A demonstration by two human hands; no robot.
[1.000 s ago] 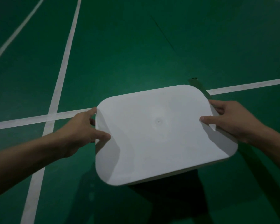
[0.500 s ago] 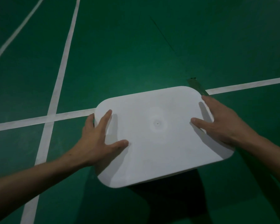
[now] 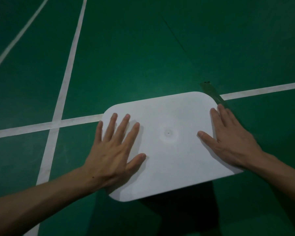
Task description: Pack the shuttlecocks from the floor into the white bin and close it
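A white lid (image 3: 170,160) with rounded corners covers the white bin, whose body is hidden beneath it. My left hand (image 3: 116,150) lies flat on the lid's left half, fingers spread and straight. My right hand (image 3: 228,140) lies flat along the lid's right edge, thumb pointing toward the small dimple in the lid's middle. No shuttlecock is in view.
The bin stands on a green court floor with white lines (image 3: 65,87) crossing to its left and behind it. A strip of clear tape (image 3: 211,92) lies on the floor at the lid's far right corner. A dark shadow falls below the bin.
Both hands moved from gripping the lid's side edges onto its top and now lie flat on it. The lid has settled slightly lower and level.
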